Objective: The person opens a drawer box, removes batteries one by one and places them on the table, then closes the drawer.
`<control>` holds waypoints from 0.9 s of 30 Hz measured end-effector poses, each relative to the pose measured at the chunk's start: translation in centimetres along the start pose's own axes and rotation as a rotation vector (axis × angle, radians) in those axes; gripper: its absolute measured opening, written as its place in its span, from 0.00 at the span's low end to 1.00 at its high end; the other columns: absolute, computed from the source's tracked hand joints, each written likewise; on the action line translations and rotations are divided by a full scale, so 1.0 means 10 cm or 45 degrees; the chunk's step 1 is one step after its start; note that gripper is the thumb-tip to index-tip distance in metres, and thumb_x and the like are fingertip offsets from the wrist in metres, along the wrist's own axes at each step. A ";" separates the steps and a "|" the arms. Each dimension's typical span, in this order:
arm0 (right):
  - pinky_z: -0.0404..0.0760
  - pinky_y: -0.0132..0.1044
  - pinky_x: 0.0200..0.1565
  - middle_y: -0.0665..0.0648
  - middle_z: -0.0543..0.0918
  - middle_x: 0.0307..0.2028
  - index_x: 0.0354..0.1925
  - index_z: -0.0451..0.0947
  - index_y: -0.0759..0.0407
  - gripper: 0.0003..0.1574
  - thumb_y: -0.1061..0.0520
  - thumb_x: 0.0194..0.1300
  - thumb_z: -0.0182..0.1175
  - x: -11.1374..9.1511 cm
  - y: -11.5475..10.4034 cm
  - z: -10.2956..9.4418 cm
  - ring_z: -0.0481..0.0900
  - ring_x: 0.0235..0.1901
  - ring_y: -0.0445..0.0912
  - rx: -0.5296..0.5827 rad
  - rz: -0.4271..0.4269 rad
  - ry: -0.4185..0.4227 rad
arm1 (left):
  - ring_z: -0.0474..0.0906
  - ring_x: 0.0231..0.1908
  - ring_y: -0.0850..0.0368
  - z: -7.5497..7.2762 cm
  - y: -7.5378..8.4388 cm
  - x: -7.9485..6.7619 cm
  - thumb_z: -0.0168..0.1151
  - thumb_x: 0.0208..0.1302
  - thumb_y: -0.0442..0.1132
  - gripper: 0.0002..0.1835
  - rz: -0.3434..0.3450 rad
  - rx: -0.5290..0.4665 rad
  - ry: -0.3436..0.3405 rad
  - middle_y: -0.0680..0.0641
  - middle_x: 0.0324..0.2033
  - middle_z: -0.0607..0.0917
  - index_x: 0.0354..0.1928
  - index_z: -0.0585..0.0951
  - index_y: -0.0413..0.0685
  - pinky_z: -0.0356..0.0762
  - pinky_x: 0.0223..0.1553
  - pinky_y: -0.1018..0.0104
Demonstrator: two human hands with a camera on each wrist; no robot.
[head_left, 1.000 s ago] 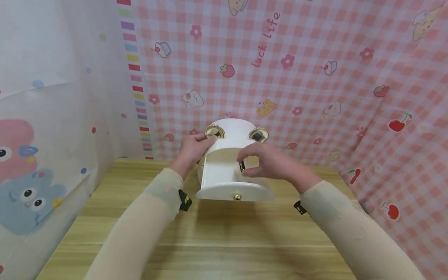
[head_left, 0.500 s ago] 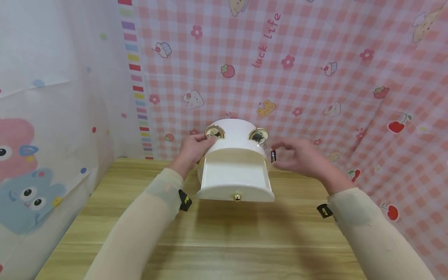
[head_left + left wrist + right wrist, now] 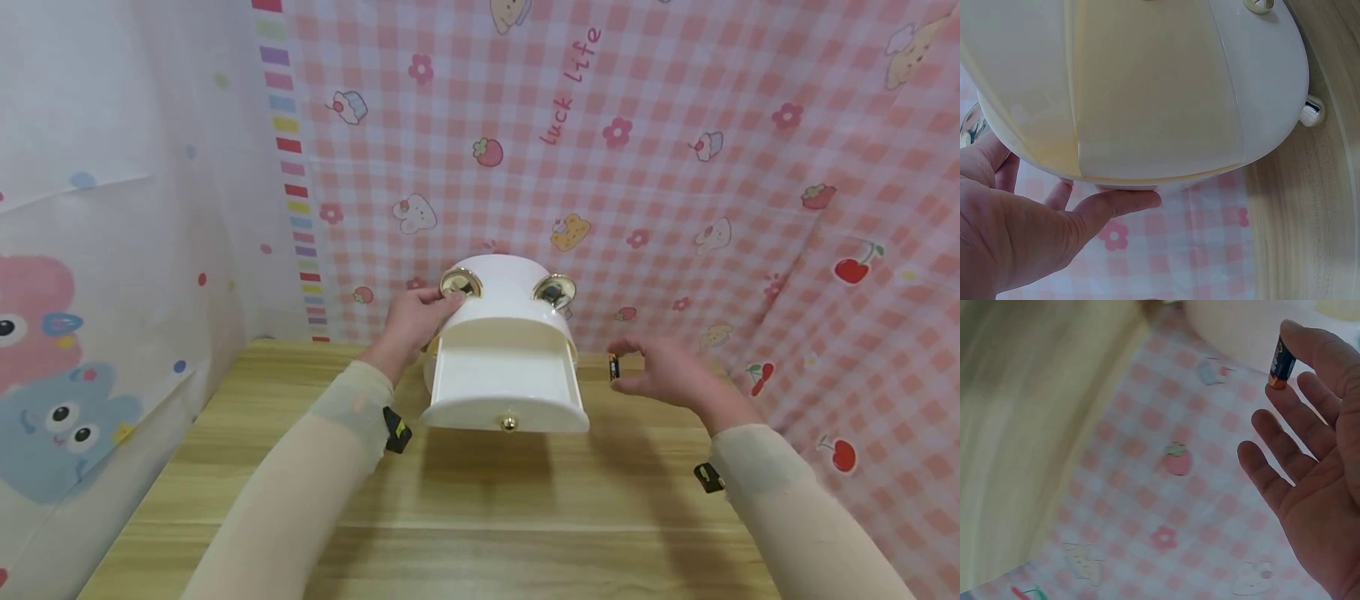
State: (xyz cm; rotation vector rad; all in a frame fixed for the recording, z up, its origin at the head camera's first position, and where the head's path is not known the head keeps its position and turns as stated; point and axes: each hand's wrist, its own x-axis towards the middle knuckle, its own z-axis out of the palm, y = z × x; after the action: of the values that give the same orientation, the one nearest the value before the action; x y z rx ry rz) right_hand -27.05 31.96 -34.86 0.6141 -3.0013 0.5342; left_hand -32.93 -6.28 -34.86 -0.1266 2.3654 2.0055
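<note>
Pinching the small black-and-copper cylindrical battery by its ends, the right hand holds it right of the glossy white rounded drawer box, whose left side the left hand grips. It's probably light, rigid, slippery: best held endwise.

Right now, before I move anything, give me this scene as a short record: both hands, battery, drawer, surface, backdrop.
Left hand: grips the white box at its left side
Right hand: pinches the battery between thumb and a finger
Battery: dark with a copper end, held right of the box
Drawer: pulled open, gold knob on its front
Surface: wood-grain table
Backdrop: pink-and-white checked cloth
</note>
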 end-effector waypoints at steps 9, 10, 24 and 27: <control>0.84 0.61 0.61 0.64 0.90 0.53 0.57 0.84 0.65 0.29 0.59 0.59 0.78 0.03 0.25 0.54 0.86 0.56 0.63 -0.084 -0.078 -0.163 | 0.83 0.51 0.53 0.00 0.00 0.00 0.72 0.72 0.51 0.22 -0.004 0.019 0.011 0.44 0.63 0.86 0.60 0.88 0.45 0.84 0.50 0.65; 0.84 0.61 0.60 0.64 0.90 0.52 0.56 0.84 0.65 0.28 0.60 0.58 0.78 0.04 0.26 0.59 0.87 0.55 0.63 -0.097 -0.093 -0.178 | 0.83 0.51 0.53 0.00 0.00 0.00 0.72 0.72 0.51 0.22 -0.004 0.020 0.012 0.43 0.63 0.86 0.60 0.88 0.45 0.84 0.49 0.65; 0.88 0.54 0.51 0.56 0.90 0.43 0.50 0.86 0.56 0.24 0.63 0.53 0.77 0.02 0.34 1.03 0.87 0.45 0.53 -0.187 0.010 -0.272 | 0.84 0.50 0.54 0.00 -0.01 0.03 0.72 0.71 0.51 0.23 0.000 0.010 0.011 0.44 0.63 0.86 0.60 0.88 0.45 0.85 0.48 0.65; 0.88 0.54 0.50 0.55 0.89 0.42 0.50 0.85 0.56 0.26 0.63 0.51 0.78 0.01 0.34 1.06 0.86 0.43 0.51 -0.191 0.015 -0.284 | 0.83 0.47 0.55 0.00 -0.02 0.03 0.73 0.71 0.51 0.23 0.000 -0.010 0.003 0.43 0.62 0.86 0.60 0.88 0.44 0.84 0.44 0.68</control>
State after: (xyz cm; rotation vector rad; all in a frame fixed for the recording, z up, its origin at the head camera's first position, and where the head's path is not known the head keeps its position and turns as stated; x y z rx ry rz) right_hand -28.11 31.30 -45.91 0.6872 -3.2150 0.2520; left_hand -33.25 -6.30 -35.07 -0.1298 2.3591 2.0163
